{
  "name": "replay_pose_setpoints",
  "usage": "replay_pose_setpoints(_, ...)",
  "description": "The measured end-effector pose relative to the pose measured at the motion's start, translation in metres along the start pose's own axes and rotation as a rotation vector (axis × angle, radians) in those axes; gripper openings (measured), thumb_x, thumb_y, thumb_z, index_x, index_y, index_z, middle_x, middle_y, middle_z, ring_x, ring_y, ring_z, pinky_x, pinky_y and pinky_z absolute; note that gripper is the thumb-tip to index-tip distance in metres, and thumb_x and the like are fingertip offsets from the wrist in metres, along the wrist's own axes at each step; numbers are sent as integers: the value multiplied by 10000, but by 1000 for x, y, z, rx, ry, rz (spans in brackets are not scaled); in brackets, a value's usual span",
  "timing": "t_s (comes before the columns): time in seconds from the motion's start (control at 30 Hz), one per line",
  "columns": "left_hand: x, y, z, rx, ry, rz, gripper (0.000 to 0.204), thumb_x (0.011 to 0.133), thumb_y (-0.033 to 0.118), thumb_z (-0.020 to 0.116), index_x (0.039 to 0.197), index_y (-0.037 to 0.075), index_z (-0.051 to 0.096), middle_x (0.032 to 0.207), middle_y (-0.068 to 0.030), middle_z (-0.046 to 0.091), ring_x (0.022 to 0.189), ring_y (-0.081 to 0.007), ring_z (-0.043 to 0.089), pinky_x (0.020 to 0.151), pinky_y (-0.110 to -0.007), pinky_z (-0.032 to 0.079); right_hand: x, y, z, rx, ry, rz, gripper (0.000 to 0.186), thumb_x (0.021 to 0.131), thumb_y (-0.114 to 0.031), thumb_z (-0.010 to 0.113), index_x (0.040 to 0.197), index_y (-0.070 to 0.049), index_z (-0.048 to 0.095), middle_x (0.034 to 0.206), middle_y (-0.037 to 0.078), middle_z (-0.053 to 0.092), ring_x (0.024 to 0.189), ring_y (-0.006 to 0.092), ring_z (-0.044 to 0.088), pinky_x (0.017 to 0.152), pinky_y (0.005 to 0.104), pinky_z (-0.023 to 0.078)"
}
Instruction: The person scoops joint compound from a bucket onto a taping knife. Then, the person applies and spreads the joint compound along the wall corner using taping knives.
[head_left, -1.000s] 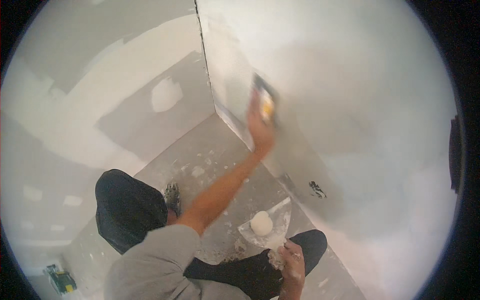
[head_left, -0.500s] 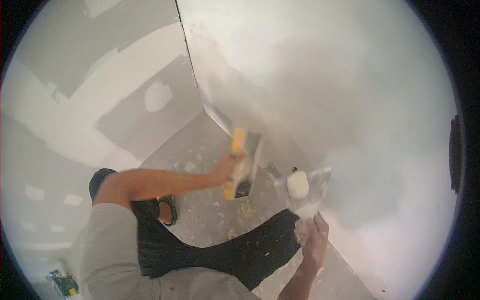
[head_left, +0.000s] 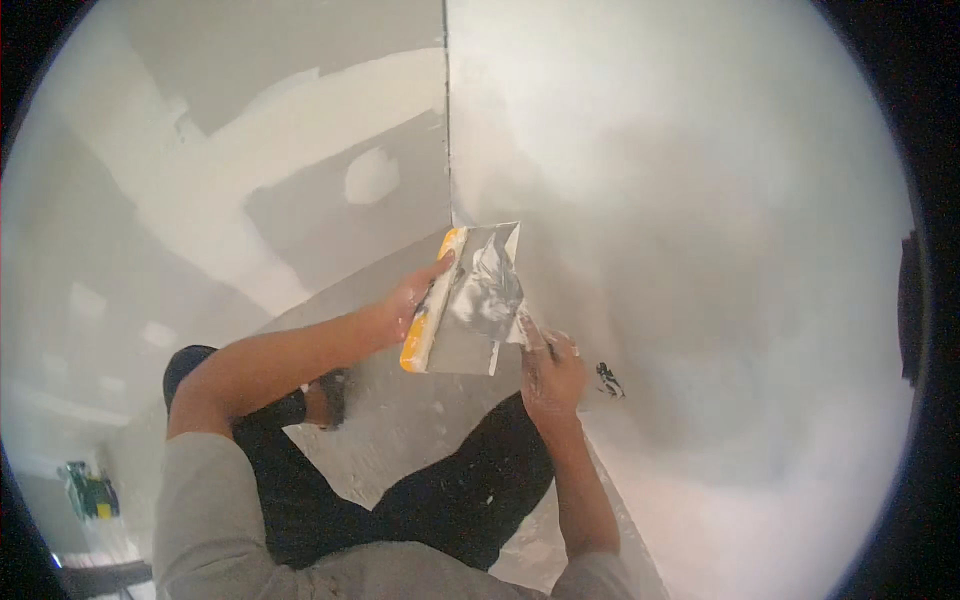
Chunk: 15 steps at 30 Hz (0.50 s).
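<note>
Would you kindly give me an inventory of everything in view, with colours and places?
Broad blade: one, grey, yellow handle ends, centre
Second tool: one, whitish, centre, outline unclear
Left wall: one, grey with pale patches
Right wall: one, whitish grey
Floor: one, grey, below
Small thing: one, black-and-white, at right wall, kind unclear
Green-yellow object: one, lower left
Trousers: one pair, black, lower centre
Shirt: one, grey, bottom
Left hand: one, white-smudged, on broad blade
Right hand: one, white-smudged, on second tool
</note>
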<state>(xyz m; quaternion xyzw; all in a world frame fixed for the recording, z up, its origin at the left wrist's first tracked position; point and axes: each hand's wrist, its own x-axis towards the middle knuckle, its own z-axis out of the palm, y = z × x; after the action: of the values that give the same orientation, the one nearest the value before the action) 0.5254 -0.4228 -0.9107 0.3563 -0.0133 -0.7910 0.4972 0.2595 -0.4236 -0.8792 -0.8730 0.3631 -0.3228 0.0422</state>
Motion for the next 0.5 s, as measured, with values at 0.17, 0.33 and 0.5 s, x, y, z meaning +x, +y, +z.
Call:
replay_pose_setpoints(0.17, -7, -18, 51, 293, 101, 135, 524, 959, 520, 581, 1221, 67, 551, 1043, -101, 644, 915, -247, 671, 847, -419, 556, -48, 87, 0, -177, 93, -57, 537, 809, -115, 708, 1332, -198, 619, 1017, 126, 643, 874, 343, 652, 794, 420, 552)
replay_pose_setpoints(0.33, -21, -34, 42, 304, 221, 542, 551, 989, 483, 544, 1315, 43, 480, 1113, -146, 615, 1006, -243, 646, 861, -418, 562, -110, 135, 32, 164, 238, 136, 347, 913, -124, 643, 1251, -51, 616, 920, 130, 672, 717, 281, 650, 682, 344, 546)
replay_pose_setpoints(0.5, -3, -61, 33, 351, 438, 1095, 635, 1002, 428, 554, 1453, 44, 326, 1192, -148, 567, 1063, -259, 620, 882, -452, 563, -158, 122, -10, 1311, -166, 878, 211, 968, -177, 622, 1075, 4, 640, 788, 82, 661, 574, 140, 586, 471, 250, 438)
